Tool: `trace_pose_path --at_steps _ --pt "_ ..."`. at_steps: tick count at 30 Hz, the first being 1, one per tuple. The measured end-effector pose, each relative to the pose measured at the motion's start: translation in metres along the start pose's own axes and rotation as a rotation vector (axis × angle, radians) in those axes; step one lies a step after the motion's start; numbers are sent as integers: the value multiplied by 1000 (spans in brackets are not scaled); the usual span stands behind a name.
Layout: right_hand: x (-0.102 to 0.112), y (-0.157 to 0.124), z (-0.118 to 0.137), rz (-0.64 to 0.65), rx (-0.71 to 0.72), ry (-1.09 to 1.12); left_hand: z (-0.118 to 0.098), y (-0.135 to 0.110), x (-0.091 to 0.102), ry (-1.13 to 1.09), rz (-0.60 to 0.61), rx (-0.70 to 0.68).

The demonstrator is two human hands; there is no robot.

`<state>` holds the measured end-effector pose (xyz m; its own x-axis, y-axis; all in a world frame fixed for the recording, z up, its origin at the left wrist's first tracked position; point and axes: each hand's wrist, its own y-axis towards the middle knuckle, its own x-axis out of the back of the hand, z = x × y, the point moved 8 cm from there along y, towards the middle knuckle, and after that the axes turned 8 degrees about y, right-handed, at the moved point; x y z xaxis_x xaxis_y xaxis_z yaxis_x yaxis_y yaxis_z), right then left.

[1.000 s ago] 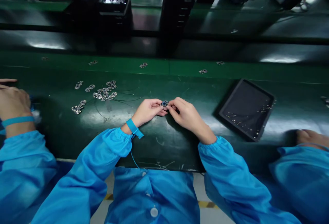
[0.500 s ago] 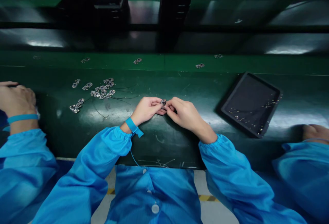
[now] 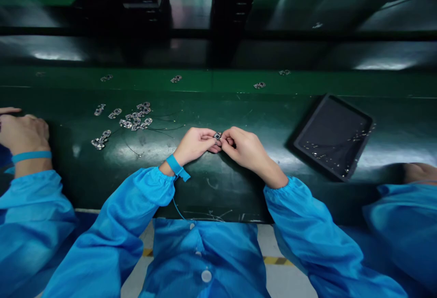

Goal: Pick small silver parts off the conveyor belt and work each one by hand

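far boards (image 3: 176,79) slid left; left hand (image 3: 194,146) pinches module (image 3: 217,136) (right hand (image 3: 247,148) curled, contents hidden)

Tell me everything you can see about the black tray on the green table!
The black tray is shallow and four-sided, with a raised rim, and looks like plastic. It lies open side up, turned askew on the green table, apart from the person's right hand and farther right. Tiny shiny bits, too small to make out, are scattered along its near and right sides. No hand touches it.
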<state>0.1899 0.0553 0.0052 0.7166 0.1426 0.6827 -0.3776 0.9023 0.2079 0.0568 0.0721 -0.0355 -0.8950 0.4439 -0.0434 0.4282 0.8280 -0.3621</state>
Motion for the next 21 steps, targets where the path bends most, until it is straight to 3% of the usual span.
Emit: trace_pose_path --at_steps 21 --pt "0 0 4 -12 12 0 -2 -2 1 -4 -23 11"
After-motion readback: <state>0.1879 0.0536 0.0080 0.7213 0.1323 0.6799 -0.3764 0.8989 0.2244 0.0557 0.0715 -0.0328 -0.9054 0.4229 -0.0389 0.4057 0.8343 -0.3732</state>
